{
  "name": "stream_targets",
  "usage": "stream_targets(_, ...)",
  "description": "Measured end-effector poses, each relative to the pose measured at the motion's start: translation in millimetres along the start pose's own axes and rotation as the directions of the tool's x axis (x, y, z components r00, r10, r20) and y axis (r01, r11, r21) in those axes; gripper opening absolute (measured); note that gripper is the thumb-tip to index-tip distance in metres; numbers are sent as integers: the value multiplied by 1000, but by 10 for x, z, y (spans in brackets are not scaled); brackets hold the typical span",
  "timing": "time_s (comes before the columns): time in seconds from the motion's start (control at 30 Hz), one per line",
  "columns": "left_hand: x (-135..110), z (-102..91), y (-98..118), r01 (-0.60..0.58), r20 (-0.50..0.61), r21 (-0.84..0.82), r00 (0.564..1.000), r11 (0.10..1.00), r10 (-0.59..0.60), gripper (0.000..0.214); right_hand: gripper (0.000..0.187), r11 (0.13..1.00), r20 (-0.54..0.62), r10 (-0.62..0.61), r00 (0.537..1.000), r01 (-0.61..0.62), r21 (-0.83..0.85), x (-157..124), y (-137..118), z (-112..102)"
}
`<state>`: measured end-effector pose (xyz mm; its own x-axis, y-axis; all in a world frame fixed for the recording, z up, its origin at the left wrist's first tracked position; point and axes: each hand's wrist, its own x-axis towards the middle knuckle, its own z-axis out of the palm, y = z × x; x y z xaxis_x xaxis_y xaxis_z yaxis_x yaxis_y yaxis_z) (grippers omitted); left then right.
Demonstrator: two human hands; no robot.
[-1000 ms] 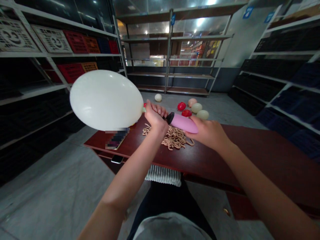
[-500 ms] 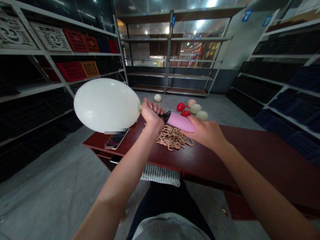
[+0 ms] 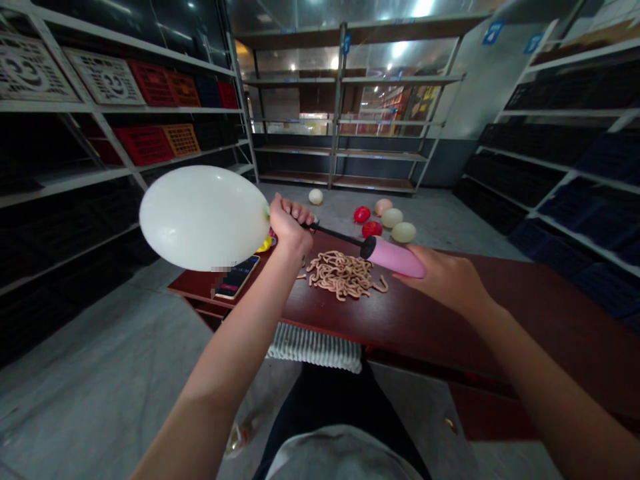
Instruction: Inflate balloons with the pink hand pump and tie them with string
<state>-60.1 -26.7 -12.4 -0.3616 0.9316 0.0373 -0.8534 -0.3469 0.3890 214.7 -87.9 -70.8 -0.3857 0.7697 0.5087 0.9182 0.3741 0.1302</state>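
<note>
Two hands share one tool here, and everything lies along a single slanted line above the dark red table (image 3: 500, 320). The left hand (image 3: 290, 223) is curled into a tight fist, fingers pressed together around the neck of the big white balloon (image 3: 203, 218) and the front tip of the pump. The balloon bulges out to the left of that fist, its long axis running roughly sideways and clear of the tabletop. From the fist a thin black rod (image 3: 333, 235) runs right and slightly down into the pink pump (image 3: 395, 258), whose back end sits in the right hand (image 3: 447, 280). Those fingers are closed around the barrel, though most are hidden behind it. The hands stand well apart, with the rod bare between them. Below the rod lies a pile of limp balloons (image 3: 345, 275), with a phone (image 3: 237, 277) near the table's left edge under the balloon. Several small blown-up balloons (image 3: 393, 217) rest on the floor beyond.
</note>
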Motion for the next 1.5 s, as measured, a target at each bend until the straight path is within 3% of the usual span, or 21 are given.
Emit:
stream_targets(0.2, 12, 25, -15, 6, 7, -16, 1000, 1000, -6, 44, 46, 1000, -26, 3, 1000, -3, -1, -141, 157, -78)
stream_targets(0.4, -42, 36, -130, -61, -28, -23, 998, 998, 60, 44, 44, 998, -4, 67, 998, -67, -8, -117, 158, -33)
stream_targets(0.6, -69, -36, -166, -92, -26, -30, 995, 995, 91, 43, 43, 999, 9, 34, 999, -34, 0, -46, 121, 13)
stream_targets(0.87, -275, -3, -352, -66, -20, -34, 998, 997, 65, 47, 45, 998, -23, -56, 998, 55, -41, 264, -256, -5)
stream_targets(1.03, -365, 18, -402, -63, -12, -30, 998, 998, 63, 46, 51, 997, -29, -45, 999, 43, -64, 380, -444, -43)
stream_targets(1.33, -207, -63, -389, 22, -25, -10, 999, 1000, -23, 44, 54, 1000, 19, -8, 1000, 8, -27, 308, -430, 49)
stream_targets(1.5, -81, -120, -380, 45, -52, 8, 998, 999, -44, 41, 55, 998, 70, 11, 997, -8, -55, 206, -278, 172)
